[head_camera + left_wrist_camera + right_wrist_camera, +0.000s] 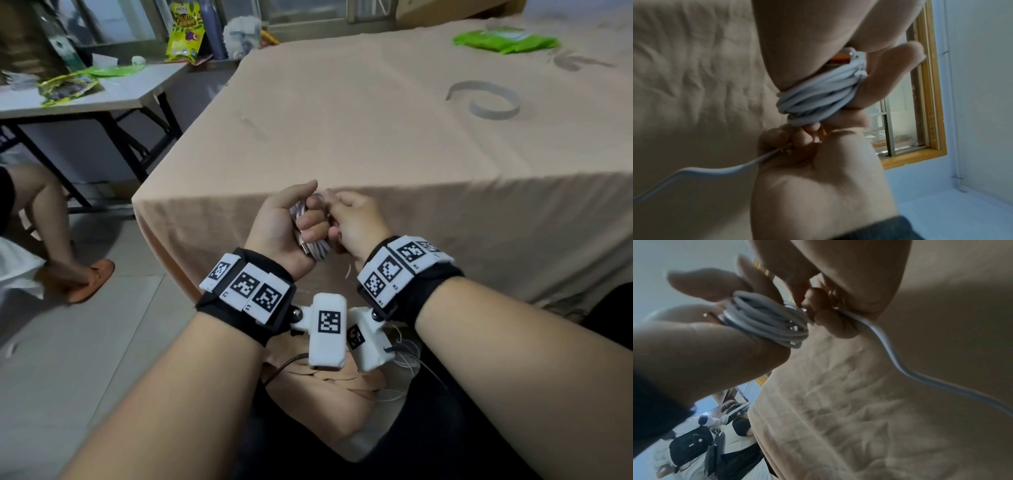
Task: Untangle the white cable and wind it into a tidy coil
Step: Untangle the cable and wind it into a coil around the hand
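Head view: both hands meet in the air just off the near edge of the desk (376, 113), which is draped in a matte peach cloth with soft creases. The left hand (284, 229) is curled round a bundle of the white cable (317, 247), whose loops show between its fingers and below its palm, a metallic plug poking out at the lower side. The right hand (356, 222) touches the bundle from the right, fingers bent in on a strand. A grey band and a green packet lie far off towards the far right corner.

Left wrist view: the cable (813, 100) is wound in several close loops, smooth and round in section, slightly glossy. The plug (842, 56) with its orange insert is tucked against the loops. The right hand (818, 170) pinches the free tail, which runs off loose and wavy to the lower left.

Right wrist view: the coil (768, 324) sits in the left hand (711, 350); the right fingers (826, 319) nip the tail right beside the coil, and the tail curves away to the lower right.

The cable looks light, limp and rather slick, so loops would probably spring open if the hold slackens. Best held across the whole bundle, with the tail taken close to the coil and the plug end kept from bending.
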The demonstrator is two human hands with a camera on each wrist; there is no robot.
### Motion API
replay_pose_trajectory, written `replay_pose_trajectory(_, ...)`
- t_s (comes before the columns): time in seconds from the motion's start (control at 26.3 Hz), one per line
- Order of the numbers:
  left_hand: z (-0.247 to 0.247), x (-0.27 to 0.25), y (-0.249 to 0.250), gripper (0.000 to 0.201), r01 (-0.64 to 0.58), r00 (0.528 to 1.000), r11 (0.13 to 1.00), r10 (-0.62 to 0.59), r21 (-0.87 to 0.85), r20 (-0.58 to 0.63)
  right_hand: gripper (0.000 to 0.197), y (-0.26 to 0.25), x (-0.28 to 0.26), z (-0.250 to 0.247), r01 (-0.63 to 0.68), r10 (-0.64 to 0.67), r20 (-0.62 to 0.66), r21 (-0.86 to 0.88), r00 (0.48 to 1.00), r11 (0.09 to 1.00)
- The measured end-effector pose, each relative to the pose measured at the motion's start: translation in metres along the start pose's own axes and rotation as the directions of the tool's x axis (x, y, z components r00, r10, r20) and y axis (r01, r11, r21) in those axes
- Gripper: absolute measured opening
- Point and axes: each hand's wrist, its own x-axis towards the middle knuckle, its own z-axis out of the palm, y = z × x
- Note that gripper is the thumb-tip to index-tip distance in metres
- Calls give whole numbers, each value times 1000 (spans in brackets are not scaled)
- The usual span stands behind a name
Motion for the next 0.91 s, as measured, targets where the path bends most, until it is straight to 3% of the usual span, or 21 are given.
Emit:
replay_pose_trajectory(0.3,-20,3,-23,37,-64,983,995,77,80,-165,26,30,3,1,-94,96,1,-210,995,973)
replay_pose_trajectory(0.49,-27,12,-29,38,-64,975,994,82,91,-207,16,37,9,-7,-162,163,26,-16,986,987)
replay_pose_trajectory(0.61,-38,17,-37,40,-61,965,992,87,112,-248,23,49,10,-10,-186,191,25,-140,981,973)
replay_pose_trajectory(0.72,-51,22,-45,48,-33,967,999,41,35,-253,37,69,10,-15,-207,221,3,-341,975,917)
replay_pose_trajectory(0.91,-72,37,-59,48,-20,963,987,-24,-160,-269,40,99,4,-12,-294,292,-50,-265,955,918)
